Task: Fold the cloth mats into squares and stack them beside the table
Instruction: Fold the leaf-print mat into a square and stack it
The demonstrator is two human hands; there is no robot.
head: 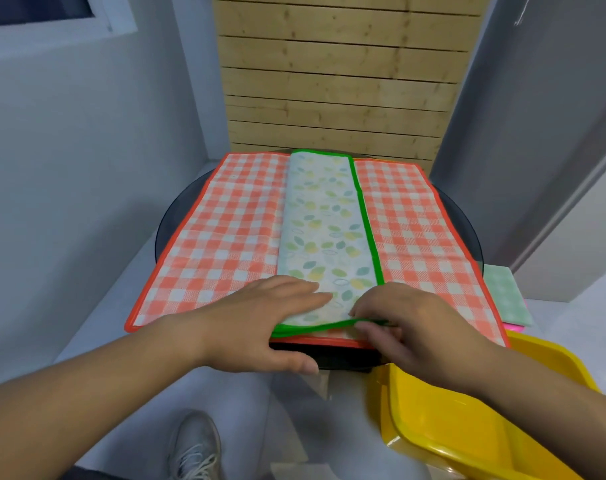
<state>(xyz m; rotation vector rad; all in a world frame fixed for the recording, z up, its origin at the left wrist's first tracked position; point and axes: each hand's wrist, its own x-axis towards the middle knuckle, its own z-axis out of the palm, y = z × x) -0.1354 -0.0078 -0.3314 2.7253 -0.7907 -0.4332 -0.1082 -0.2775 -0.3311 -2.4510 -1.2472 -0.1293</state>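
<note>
Head view, green-edged leaf mat (326, 220), folded narrow

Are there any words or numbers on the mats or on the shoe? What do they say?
None: no words, numbers or labels can be read anywhere.
The leaf mat shows only leaves, the checked mat only orange and white squares, and the shoe shows no brand.

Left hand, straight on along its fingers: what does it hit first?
Probably the right hand, pinching the near edge of the folded green-bordered leaf-print cloth mat that the left hand presses flat.
</note>
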